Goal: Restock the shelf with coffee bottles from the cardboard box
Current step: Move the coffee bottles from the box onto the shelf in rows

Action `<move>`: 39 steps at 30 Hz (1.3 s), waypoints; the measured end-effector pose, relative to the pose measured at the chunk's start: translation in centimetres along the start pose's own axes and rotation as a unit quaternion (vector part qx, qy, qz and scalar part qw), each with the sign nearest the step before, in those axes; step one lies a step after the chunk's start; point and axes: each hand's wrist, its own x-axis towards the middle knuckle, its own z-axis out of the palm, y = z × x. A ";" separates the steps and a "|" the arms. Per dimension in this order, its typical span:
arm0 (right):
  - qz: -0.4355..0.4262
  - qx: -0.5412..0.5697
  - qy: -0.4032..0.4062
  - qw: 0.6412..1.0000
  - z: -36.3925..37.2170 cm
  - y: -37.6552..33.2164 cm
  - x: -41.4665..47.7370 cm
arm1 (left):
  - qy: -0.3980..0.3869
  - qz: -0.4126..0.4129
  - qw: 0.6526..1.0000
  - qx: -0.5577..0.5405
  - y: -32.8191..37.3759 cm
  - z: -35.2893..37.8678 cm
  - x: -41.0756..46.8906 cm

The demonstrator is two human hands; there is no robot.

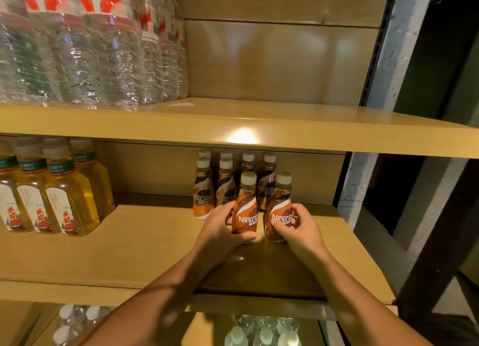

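Note:
My left hand [220, 229] grips a brown Nescafé coffee bottle [245, 210] standing upright on the middle wooden shelf [145, 244]. Beside it, my right hand [298, 229] grips a second coffee bottle [280, 210], also upright on the shelf. Both stand just in front of several more coffee bottles [228, 185] lined up in rows at the back of that shelf. The cardboard box is out of view.
Yellow tea bottles [51, 190] fill the left of the middle shelf. Clear water bottles [85, 47] stand on the upper shelf [285, 122], whose right half is bare. More white-capped bottles [261, 330] sit on the shelf below. A dark upright post [430, 236] borders the right side.

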 end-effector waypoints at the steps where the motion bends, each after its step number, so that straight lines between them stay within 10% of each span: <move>1: -0.001 -0.004 0.000 1.000 0.0 0.0 0.1 | 0.006 -0.004 1.000 0.024 0.2 0.1 0.0; 13: 0.023 -0.053 0.028 0.998 1.3 0.9 3.6 | 0.113 -0.055 0.976 0.178 2.3 2.5 1.4; 39: 0.060 -0.110 0.023 0.992 1.6 0.3 5.3 | 0.028 -0.159 0.964 0.210 4.6 1.9 4.0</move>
